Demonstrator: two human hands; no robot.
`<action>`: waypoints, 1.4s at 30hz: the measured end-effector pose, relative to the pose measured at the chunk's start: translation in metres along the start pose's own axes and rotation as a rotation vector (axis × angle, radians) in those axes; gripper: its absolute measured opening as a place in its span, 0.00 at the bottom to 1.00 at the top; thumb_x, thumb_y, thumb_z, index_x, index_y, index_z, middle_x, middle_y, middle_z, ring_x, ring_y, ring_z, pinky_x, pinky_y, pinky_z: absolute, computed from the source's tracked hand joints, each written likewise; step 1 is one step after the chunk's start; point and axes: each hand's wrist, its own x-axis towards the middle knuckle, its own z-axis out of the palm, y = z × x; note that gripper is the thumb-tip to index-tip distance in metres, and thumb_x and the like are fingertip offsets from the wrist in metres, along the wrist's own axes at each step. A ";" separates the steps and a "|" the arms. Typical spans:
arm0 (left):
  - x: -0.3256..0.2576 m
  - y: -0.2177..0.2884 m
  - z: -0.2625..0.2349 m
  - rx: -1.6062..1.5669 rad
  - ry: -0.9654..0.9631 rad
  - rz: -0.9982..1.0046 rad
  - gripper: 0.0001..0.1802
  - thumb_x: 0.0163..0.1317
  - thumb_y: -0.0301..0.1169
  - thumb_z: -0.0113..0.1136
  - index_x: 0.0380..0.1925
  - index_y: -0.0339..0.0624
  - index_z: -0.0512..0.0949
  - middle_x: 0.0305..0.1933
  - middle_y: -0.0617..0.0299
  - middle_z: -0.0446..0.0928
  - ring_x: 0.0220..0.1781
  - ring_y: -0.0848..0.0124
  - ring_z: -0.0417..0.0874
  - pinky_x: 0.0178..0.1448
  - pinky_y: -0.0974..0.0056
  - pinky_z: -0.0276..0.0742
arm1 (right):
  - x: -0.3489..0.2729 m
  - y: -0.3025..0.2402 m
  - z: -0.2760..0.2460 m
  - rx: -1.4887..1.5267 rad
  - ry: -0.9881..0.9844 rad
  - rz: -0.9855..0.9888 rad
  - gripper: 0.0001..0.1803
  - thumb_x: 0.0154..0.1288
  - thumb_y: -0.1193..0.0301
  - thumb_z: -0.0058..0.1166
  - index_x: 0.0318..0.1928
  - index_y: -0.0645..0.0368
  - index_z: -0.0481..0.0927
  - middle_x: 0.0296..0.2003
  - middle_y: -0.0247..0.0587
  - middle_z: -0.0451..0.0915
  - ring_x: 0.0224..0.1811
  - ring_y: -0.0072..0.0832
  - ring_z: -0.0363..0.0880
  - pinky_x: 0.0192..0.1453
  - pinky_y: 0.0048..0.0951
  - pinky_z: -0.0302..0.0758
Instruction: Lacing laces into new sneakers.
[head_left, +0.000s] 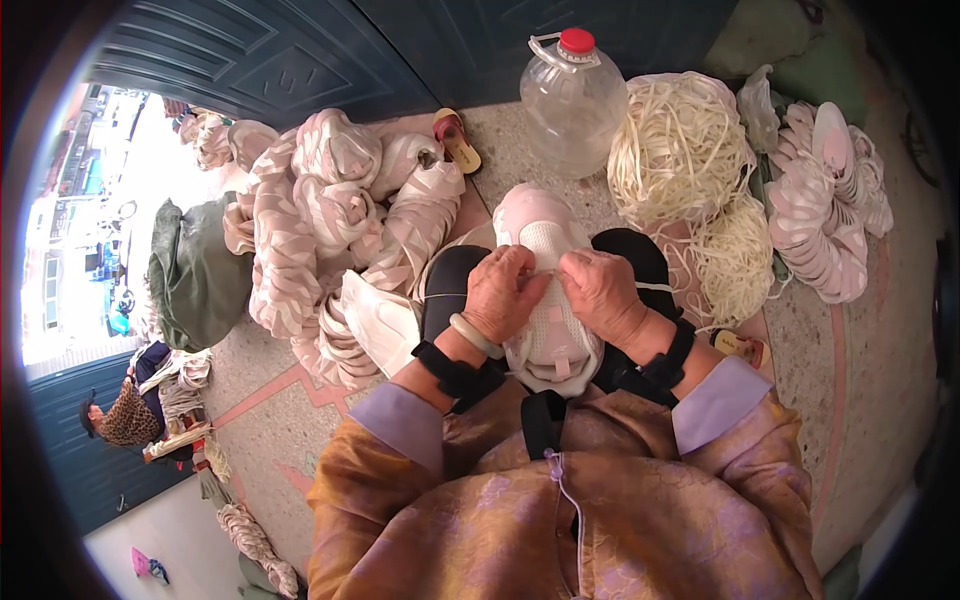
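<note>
Tightly, both hands [555, 290] on shoe upper [545, 300]

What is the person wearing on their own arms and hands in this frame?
Both hands are bare. The left hand has a pale green bangle at the wrist, above a black strap. The right hand has a matching black wrist strap. Both sleeves are golden-brown patterned fabric with lilac cuffs.

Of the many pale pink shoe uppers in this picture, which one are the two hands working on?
The shoe upper lying on the person's lap, under the left hand and right hand. The other uppers are heaped on the floor to the person's left, untouched.
</note>
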 end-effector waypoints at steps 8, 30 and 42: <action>-0.002 0.010 -0.009 -0.077 -0.076 -0.036 0.12 0.46 0.27 0.63 0.30 0.37 0.73 0.25 0.60 0.72 0.24 0.69 0.74 0.30 0.67 0.71 | -0.009 0.003 -0.004 0.030 0.036 -0.018 0.07 0.54 0.75 0.51 0.32 0.60 0.68 0.23 0.46 0.74 0.29 0.46 0.77 0.31 0.40 0.74; -0.003 0.010 -0.004 -0.233 -0.098 -0.074 0.11 0.48 0.25 0.61 0.34 0.39 0.74 0.24 0.66 0.72 0.23 0.77 0.72 0.31 0.71 0.71 | -0.013 0.003 -0.005 0.095 0.080 0.123 0.03 0.56 0.73 0.51 0.30 0.58 0.72 0.27 0.46 0.77 0.32 0.45 0.77 0.34 0.40 0.72; -0.009 0.015 -0.001 -0.199 -0.014 -0.044 0.10 0.48 0.23 0.60 0.33 0.41 0.74 0.26 0.64 0.72 0.24 0.75 0.71 0.30 0.71 0.69 | -0.009 0.014 -0.006 0.396 -0.042 0.284 0.04 0.55 0.73 0.50 0.30 0.60 0.74 0.24 0.46 0.78 0.29 0.41 0.78 0.33 0.34 0.73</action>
